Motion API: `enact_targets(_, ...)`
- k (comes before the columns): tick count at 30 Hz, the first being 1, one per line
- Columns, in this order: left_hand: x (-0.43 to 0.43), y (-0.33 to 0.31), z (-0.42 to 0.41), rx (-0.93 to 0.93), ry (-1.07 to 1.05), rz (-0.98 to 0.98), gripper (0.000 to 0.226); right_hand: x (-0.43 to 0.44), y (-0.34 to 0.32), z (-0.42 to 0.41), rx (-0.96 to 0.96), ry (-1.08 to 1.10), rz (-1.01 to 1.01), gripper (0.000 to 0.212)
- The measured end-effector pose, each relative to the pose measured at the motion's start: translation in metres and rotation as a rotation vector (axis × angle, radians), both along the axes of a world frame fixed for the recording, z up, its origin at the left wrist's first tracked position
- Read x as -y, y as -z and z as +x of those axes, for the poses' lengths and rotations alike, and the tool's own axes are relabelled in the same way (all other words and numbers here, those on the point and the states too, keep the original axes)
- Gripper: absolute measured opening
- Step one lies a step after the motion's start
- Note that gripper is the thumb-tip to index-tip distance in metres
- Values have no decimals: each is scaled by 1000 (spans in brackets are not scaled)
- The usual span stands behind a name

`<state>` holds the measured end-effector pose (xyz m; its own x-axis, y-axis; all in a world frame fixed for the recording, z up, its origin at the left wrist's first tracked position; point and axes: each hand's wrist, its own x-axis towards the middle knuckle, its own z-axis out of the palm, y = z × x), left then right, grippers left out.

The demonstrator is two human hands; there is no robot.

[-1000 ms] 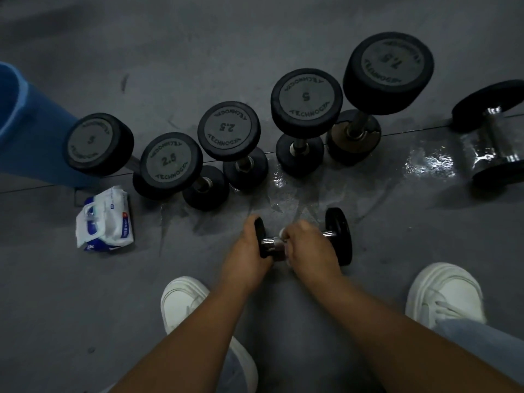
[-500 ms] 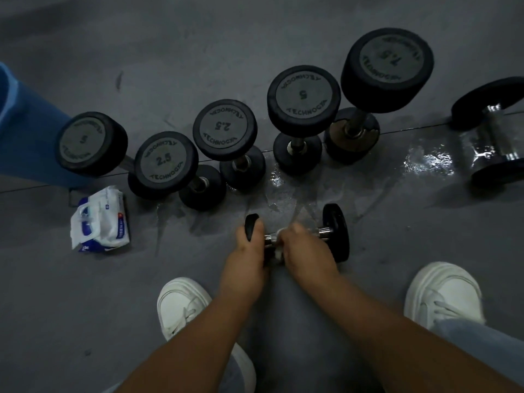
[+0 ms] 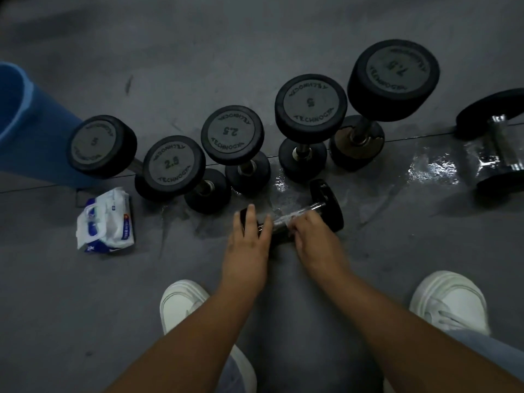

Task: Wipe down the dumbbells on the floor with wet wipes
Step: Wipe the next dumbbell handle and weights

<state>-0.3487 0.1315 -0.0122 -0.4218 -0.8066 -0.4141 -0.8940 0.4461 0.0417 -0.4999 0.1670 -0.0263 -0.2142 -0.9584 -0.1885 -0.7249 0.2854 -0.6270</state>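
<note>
A small black dumbbell (image 3: 326, 205) with a chrome handle lies on the wet grey floor in front of me, its right head angled away. My left hand (image 3: 249, 245) rests on its left head with the fingers laid fairly straight over it. My right hand (image 3: 317, 239) curls round the handle and holds a whitish wet wipe (image 3: 285, 222) against it; most of the wipe is hidden under the fingers. Behind it stand several larger black dumbbells on end, among them a 2.5 (image 3: 232, 134), a 5 (image 3: 310, 104) and a 7.5 (image 3: 394, 79).
A white and blue pack of wet wipes (image 3: 106, 222) lies at the left, below a blue bucket (image 3: 22, 123). Another dumbbell (image 3: 496, 148) lies on its side at the far right beside a wet patch (image 3: 433, 168). My white shoes (image 3: 181, 304) (image 3: 448, 302) flank my arms.
The small dumbbell has swung so its right head points further away. My left hand went from gripping the left head to lying flat over it. My right hand stayed on the handle.
</note>
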Motion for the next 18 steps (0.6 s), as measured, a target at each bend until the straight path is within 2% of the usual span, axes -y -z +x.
enact_targets(2,-2,5,3,-60,-2,-22,79,8,7,5,19,-22,50,21)
enact_targets(5,1,14,11,-158,-9,-81,82,11,9,13,30,-340,165,27)
enact_targets(6,3,14,13,-156,-3,-65,86,11,9,12,35,-313,134,24)
enact_targets(8,6,14,14,-116,8,-28,98,12,10,5,72,-3,4,22)
enact_targets(9,6,13,13,-95,0,-16,103,13,10,4,75,54,-12,23)
enact_targets(12,10,12,10,-104,7,-49,104,13,6,2,-19,-281,101,24)
enact_targets(15,19,14,14,-153,31,-72,107,23,9,-8,-130,-219,22,47)
enact_targets(17,23,15,16,-159,56,-80,105,30,12,-8,-241,-260,144,60)
enact_targets(18,24,15,17,-152,68,-87,104,35,10,-2,-254,-268,221,58)
